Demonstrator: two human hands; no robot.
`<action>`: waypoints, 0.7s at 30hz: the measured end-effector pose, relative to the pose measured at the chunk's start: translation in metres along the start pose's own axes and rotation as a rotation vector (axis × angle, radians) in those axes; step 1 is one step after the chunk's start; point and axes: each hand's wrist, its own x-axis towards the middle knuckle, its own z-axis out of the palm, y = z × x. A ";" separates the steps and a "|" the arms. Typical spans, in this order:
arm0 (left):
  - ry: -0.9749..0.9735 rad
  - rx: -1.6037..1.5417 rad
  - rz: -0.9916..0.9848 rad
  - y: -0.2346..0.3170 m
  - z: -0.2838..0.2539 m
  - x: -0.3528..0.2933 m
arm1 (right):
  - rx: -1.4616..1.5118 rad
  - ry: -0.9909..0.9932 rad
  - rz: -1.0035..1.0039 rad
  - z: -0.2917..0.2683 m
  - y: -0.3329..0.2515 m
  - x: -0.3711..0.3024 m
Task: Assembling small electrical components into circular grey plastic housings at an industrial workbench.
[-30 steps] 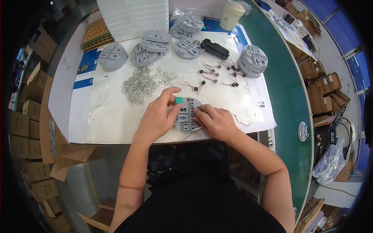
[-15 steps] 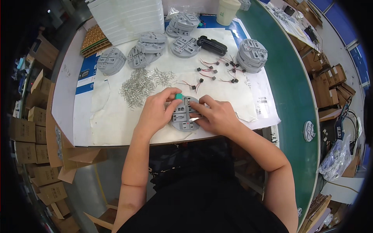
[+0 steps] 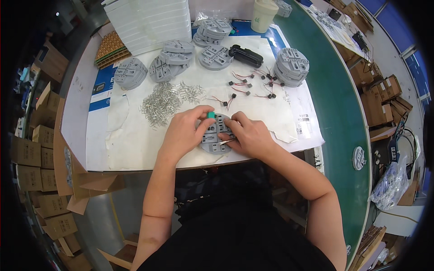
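Holding left hand (image 3: 181, 132) and right hand (image 3: 253, 137) about a grey disc (image 3: 210, 137) lying on the white sheet (image 3: 135, 149), likely handling light and stiff, best gripping by its rim; pinching a green block (image 3: 211, 115) in the left; clasping a slim pale tool (image 3: 224, 142) in the right.

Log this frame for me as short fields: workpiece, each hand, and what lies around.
Workpiece: grey slotted disc on a white sheet
Left hand: pinching a small green block at the disc's upper-left edge
Right hand: over the disc's right side, thin pale strip jutting from its grip
Beyond, left: heap of metal clips
Beyond, right: black wired connectors
Far side: stacked grey discs, black elongated case
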 end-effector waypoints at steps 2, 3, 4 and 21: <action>-0.006 0.048 0.044 0.003 0.001 0.001 | -0.014 0.034 -0.007 0.002 -0.002 -0.001; -0.025 0.087 0.061 0.006 0.001 0.003 | -0.022 0.040 -0.010 0.002 -0.002 -0.001; -0.043 0.125 0.079 0.009 0.000 0.006 | -0.031 0.048 -0.014 0.003 -0.001 -0.001; -0.165 0.088 0.008 0.009 0.008 0.019 | 0.199 0.062 0.265 -0.021 0.039 0.048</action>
